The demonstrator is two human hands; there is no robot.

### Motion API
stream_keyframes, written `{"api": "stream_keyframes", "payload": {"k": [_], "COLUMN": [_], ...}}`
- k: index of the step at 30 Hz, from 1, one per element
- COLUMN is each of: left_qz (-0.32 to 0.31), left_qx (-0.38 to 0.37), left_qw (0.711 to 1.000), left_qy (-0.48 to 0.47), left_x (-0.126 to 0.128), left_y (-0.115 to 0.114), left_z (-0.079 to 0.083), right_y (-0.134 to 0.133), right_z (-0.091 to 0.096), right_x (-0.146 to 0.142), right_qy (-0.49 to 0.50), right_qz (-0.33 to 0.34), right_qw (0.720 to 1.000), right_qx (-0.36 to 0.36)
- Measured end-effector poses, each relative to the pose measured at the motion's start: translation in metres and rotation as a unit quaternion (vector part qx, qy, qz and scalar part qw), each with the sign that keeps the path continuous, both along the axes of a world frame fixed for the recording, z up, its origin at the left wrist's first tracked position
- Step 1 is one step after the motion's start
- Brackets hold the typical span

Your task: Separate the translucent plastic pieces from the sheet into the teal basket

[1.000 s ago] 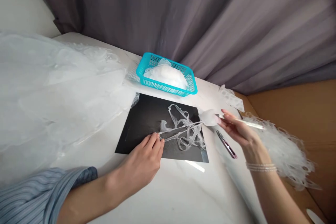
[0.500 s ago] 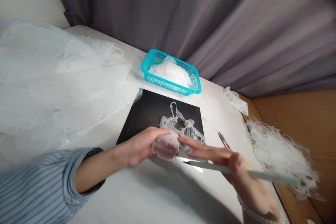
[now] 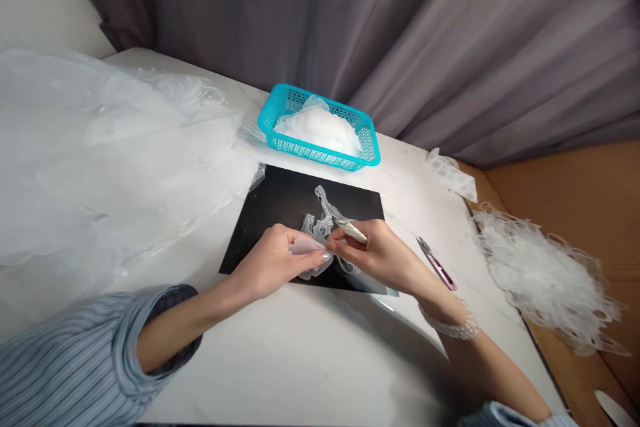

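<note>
Head view: the left hand (image 3: 273,267) pinches a small translucent white fabric petal (image 3: 306,248) between thumb and fingertips, low over the black rectangular mat (image 3: 273,207). The right hand (image 3: 387,257), fingers closed round a slim white stick tool (image 3: 353,230), meets it beside the tangled white trim offcut (image 3: 323,210). The flimsy petal could crumple or slip if it is squeezed unevenly.

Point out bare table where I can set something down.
Widest bare patch: the table in front of the black mat, between the forearms. A smaller one: between the teal basket and the lace scrap. Crowded: tulle covers the left, the left hand and right hand pinch a lace strip on the mat, scissors lie right.
</note>
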State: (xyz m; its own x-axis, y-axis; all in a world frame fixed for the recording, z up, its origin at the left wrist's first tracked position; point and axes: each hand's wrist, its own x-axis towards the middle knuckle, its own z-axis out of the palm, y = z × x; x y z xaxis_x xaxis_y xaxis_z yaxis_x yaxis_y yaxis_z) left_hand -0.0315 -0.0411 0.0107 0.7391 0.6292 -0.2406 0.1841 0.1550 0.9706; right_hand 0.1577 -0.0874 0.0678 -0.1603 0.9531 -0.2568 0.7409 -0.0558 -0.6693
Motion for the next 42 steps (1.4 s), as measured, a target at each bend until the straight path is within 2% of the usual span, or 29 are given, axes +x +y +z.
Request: {"api": "stream_keyframes", "payload": {"k": [3, 5, 7, 9, 10, 12, 14, 16, 18, 21, 24, 27, 34, 39, 42], "left_qz": [0.022, 0.069, 0.127, 0.172, 0.18, 0.172, 0.145, 0.128, 0.122, 0.113, 0.105, 0.112, 0.122, 0.136, 0.114], "left_qx": [0.052, 0.122, 0.212, 0.243, 0.22, 0.117, 0.008, -0.053, -0.078, -0.097, -0.112, -0.131, -0.203, -0.239, -0.258], "left_qw": [0.998, 0.99, 0.969, 0.954, 0.958, 0.978, 0.987, 0.985, 0.981, 0.975, 0.971, 0.964, 0.946, 0.939, 0.932], "left_qy": [0.02, 0.006, -0.017, -0.025, -0.024, -0.03, -0.064, -0.102, -0.131, -0.164, -0.185, -0.202, -0.22, -0.208, -0.226], "left_x": [0.0, 0.001, 0.0, -0.004, -0.006, -0.01, -0.013, -0.014, -0.014, -0.013, -0.013, -0.012, -0.01, -0.01, -0.011], "left_y": [-0.004, -0.009, -0.011, -0.01, -0.008, -0.002, 0.003, 0.006, 0.005, 0.003, 0.001, 0.001, 0.002, 0.003, 0.004], "left_z": [0.0, 0.001, 0.002, 0.005, 0.006, 0.008, 0.009, 0.007, 0.006, 0.006, 0.009, 0.011, 0.012, 0.011, 0.011], "right_y": [-0.005, -0.006, -0.003, 0.005, 0.01, 0.016, 0.016, 0.011, 0.003, -0.006, -0.007, -0.005, -0.004, -0.004, -0.001], "right_z": [-0.001, -0.008, -0.021, -0.034, -0.039, -0.042, -0.034, -0.02, -0.006, 0.005, 0.003, 0.0, -0.002, -0.011, -0.016], "right_x": [-0.004, -0.003, 0.003, 0.014, 0.02, 0.03, 0.031, 0.024, 0.011, -0.006, -0.012, -0.01, -0.007, -0.002, 0.002], "right_qy": [-0.014, -0.043, -0.099, -0.161, -0.184, -0.207, -0.193, -0.13, -0.027, 0.099, 0.175, 0.246, 0.286, 0.3, 0.304], "right_qz": [0.005, -0.007, -0.052, -0.107, -0.126, -0.141, -0.151, -0.16, -0.149, -0.112, -0.116, -0.133, -0.146, -0.161, -0.179], "right_qw": [1.0, 0.997, 0.99, 0.975, 0.969, 0.962, 0.96, 0.964, 0.975, 0.984, 0.976, 0.959, 0.947, 0.94, 0.936], "right_qx": [0.027, 0.056, 0.089, 0.108, 0.11, 0.112, 0.134, 0.167, 0.165, 0.098, 0.054, 0.042, 0.025, 0.009, -0.006]}}
